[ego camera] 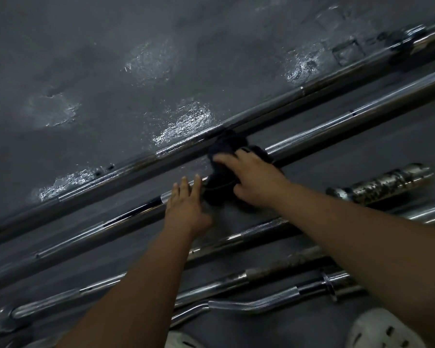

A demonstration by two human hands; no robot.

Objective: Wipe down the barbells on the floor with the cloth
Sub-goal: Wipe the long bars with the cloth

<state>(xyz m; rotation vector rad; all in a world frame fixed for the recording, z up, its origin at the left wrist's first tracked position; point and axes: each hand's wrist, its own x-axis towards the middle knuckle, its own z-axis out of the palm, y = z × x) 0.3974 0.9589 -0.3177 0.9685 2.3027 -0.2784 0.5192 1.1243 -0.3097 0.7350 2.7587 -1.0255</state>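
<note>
Several chrome barbells lie side by side on the dark floor, running from lower left to upper right. A black cloth [226,167] is bunched over the second long barbell [337,126]. My right hand [254,177] holds the cloth against that bar, with fingers spread over it and the thumb tucked under the cloth's near side. My left hand [186,204] rests flat on the same bar just left of the cloth, fingers straight. The farthest barbell [161,156] lies just beyond the cloth.
Nearer bars include a straight one [249,234], a rusty one [286,264] and a curl bar [249,305]. A pitted sleeve [379,184] lies at right. White perforated shoes [379,330] show at the bottom edge. The grey floor [136,71] has shiny worn patches.
</note>
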